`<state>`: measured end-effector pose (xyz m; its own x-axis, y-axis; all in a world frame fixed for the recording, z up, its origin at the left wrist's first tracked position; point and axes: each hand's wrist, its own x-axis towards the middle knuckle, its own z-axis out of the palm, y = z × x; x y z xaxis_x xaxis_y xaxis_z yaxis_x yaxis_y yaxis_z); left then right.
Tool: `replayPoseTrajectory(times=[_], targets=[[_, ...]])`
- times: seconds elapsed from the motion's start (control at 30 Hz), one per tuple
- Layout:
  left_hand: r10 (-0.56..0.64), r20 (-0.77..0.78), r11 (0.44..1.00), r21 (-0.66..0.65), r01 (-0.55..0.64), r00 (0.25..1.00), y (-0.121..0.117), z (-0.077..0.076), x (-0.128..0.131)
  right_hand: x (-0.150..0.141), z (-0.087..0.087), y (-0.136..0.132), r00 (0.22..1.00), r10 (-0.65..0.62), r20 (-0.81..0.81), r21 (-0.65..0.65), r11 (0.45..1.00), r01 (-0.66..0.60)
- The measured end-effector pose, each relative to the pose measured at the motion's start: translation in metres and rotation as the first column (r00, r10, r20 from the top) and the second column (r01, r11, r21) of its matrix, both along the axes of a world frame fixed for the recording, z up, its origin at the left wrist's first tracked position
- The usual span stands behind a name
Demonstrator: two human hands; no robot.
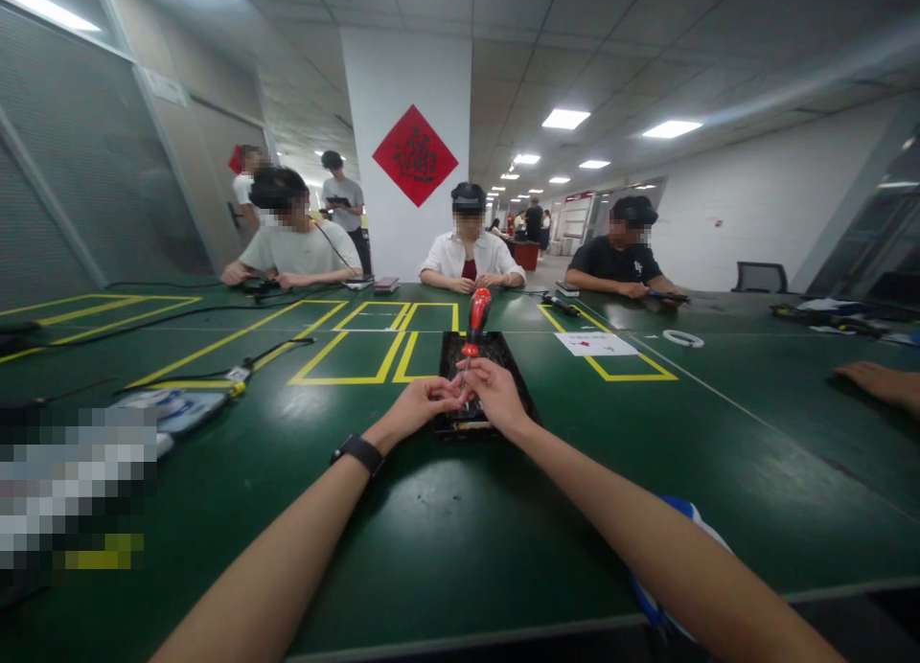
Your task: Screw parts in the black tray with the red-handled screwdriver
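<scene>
Both my hands meet over a black tray-like object (521,390) on the green table. A screwdriver (477,323) with a red and black handle stands nearly upright between them, handle at the top. The fingers of my right hand (495,395) pinch its shaft just below the handle. My left hand (424,401), below a wrist with a dark watch, has its fingertips pressed together at the lower shaft, touching the right fingers. The screwdriver's tip and any small part there are hidden by my fingers. Small pieces inside the black object are too small to name.
Yellow tape outlines mark the green table (402,548). A white paper (595,345) and a white ring (682,339) lie to the right. Cables and a plastic packet (179,406) lie left. Across the table sit several people; another person's hand (881,380) rests at the right edge.
</scene>
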<state>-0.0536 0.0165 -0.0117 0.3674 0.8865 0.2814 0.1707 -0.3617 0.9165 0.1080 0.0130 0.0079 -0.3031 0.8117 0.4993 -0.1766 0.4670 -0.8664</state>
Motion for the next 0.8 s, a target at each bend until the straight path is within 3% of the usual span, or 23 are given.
replayPoseTrajectory(times=[0.13,0.3,0.57,0.67,0.73,0.8], targets=[[0.031,-0.023,0.999,0.027,-0.030,0.999,0.0018,-0.0006,-0.0022,0.0004,0.0013,-0.0022,0.998,-0.067,0.006,0.068,0.995,0.067],[0.019,-0.106,0.998,0.066,-0.012,0.994,0.0020,0.0010,-0.0036,-0.0001,-0.0022,0.0008,0.998,-0.054,0.026,0.010,0.998,0.054],[-0.041,-0.142,0.998,0.049,0.048,0.989,0.0022,0.0026,-0.0078,0.0002,-0.0027,0.0007,0.994,0.103,-0.033,-0.073,0.992,-0.106],[-0.109,-0.080,0.994,0.008,0.110,0.991,0.0028,0.0019,-0.0081,0.0004,-0.0026,-0.0007,0.983,0.170,-0.062,-0.092,0.980,-0.176],[-0.119,-0.026,0.993,-0.002,0.119,0.992,0.0021,0.0022,-0.0070,0.0009,-0.0030,-0.0013,0.982,0.169,-0.086,-0.095,0.980,-0.176],[-0.058,-0.039,0.997,0.043,0.059,0.998,0.0005,0.0034,-0.0050,0.0015,-0.0035,-0.0015,0.989,0.114,-0.099,-0.096,0.988,-0.123]])
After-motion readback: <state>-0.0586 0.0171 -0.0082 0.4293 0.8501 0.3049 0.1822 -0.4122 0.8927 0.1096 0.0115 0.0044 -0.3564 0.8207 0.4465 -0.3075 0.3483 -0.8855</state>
